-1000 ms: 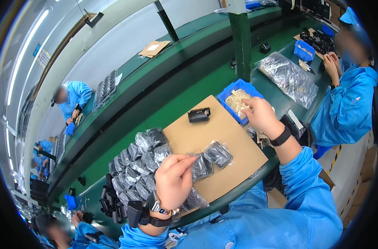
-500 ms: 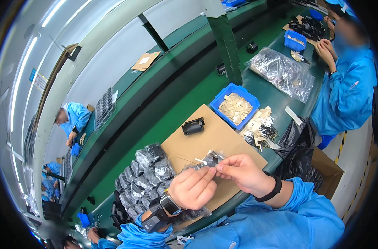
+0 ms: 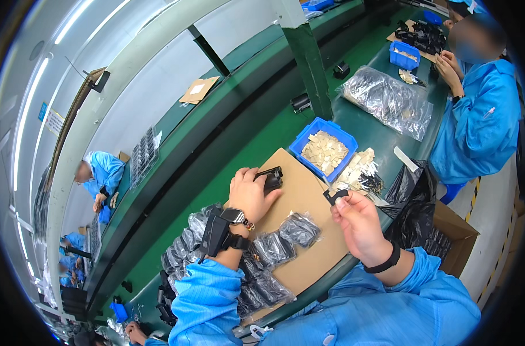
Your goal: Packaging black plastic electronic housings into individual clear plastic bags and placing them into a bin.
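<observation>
My left hand (image 3: pixel 249 195) reaches over the cardboard sheet, its fingers curled round a black cylindrical part (image 3: pixel 273 179). My right hand (image 3: pixel 359 224) is raised above the sheet's right side, thumb and fingers pinching a small flat black piece (image 3: pixel 335 196). Below and between my hands, a black item in clear plastic wrap (image 3: pixel 299 229) lies on the cardboard sheet (image 3: pixel 314 190). More plastic-wrapped black items (image 3: pixel 268 288) crowd under and beside my left forearm.
Beyond my right hand stands a blue bin (image 3: pixel 347 140) of cream-coloured strips, with a loose pile of strips (image 3: pixel 360 170) beside it. Farther along the green bench lie a clear plastic bag (image 3: pixel 383 104) and a co-worker's hands (image 3: pixel 450 70). A black bag-lined carton (image 3: pixel 441 230) sits at right.
My hands, together over the sheet before, have parted. The left moved forward onto the black cylindrical part; the right moved right and up with the small black piece. A wrapped item now shows on the sheet.
</observation>
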Available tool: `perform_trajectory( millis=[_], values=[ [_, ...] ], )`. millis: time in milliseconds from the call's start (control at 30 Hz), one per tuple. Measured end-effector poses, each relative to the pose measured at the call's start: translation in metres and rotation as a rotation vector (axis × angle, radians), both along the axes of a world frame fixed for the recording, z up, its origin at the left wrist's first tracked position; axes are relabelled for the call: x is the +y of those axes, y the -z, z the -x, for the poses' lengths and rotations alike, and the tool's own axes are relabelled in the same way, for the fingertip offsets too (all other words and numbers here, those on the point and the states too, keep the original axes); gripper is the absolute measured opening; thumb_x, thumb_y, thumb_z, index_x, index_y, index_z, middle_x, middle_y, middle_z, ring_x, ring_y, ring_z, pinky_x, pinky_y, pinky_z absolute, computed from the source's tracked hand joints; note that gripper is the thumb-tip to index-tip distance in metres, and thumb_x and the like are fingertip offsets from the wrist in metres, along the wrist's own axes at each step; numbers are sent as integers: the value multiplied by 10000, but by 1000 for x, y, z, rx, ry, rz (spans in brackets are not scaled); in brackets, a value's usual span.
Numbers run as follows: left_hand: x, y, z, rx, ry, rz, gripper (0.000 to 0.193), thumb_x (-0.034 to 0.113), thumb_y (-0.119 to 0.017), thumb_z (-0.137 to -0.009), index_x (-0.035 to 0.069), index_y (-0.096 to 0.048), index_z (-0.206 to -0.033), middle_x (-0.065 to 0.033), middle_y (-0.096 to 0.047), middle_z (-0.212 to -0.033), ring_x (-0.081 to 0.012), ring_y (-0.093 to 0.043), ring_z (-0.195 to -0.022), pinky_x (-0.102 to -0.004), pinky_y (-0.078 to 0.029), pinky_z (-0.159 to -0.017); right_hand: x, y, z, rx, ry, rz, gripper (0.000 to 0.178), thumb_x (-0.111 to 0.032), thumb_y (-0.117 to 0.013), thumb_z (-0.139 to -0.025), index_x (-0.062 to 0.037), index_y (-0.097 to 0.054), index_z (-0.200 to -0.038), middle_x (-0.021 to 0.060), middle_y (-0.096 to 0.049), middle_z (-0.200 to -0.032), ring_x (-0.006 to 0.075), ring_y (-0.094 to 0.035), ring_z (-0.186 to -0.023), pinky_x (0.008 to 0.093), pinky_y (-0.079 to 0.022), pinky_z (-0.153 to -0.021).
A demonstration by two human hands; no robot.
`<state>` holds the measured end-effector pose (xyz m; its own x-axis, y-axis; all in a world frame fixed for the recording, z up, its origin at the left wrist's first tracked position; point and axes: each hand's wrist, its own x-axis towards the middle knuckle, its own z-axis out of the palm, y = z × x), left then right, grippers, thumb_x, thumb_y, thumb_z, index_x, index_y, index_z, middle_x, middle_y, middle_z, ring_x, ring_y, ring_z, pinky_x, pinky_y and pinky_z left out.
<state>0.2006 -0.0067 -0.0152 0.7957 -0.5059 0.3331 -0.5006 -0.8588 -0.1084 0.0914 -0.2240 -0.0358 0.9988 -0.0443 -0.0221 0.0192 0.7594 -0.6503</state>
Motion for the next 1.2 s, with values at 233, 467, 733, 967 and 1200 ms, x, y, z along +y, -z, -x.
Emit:
perform_trajectory(
  millis=[233,467,733,967,1200],
  values=[
    [-40,-9,-32,299,-273,249,559,422,-550,-846,-28,-529,-1178,-210,-663,-826,-364,-645,-787,-423,-512,-713,18,-6,6,-60,-67,18,67,-73,-579,-907,-16,-588,-941,2,-595,-846,62,-529,-776,219,-430,-728],
    [-21,-16,-47,542,-142,188,409,146,-550,-733,2,-637,-1105,-264,-623,-1014,-365,-613,-962,-383,-490,-862,23,-13,16,-75,-135,25,76,-74,-585,-905,-10,-589,-946,2,-597,-857,64,-529,-784,224,-436,-737],
    [22,-73,83,903,-160,1400,490,-101,-418,-843,-18,-407,-1326,-130,-537,-1170,-163,-596,-968,-285,-553,-807,37,-15,23,-90,-265,-10,78,-37,-588,-893,-3,-590,-964,6,-593,-883,66,-532,-825,232,-437,-763],
    [26,-35,179,486,126,1976,390,-74,-486,-860,-59,-482,-1250,-192,-588,-1133,-269,-613,-985,-413,-507,-866,82,-29,42,-52,-583,-20,61,-16,-561,-906,10,-585,-956,-15,-555,-852,37,-495,-773,191,-407,-683],
    [16,-12,201,382,93,2082,565,-92,-441,-851,-61,-289,-1394,-216,-499,-1279,-272,-514,-1168,-411,-375,-1018,103,-18,49,-146,-614,198,55,-35,-565,-901,15,-585,-907,-18,-535,-776,24,-464,-685,187,-375,-585]
  ],
)
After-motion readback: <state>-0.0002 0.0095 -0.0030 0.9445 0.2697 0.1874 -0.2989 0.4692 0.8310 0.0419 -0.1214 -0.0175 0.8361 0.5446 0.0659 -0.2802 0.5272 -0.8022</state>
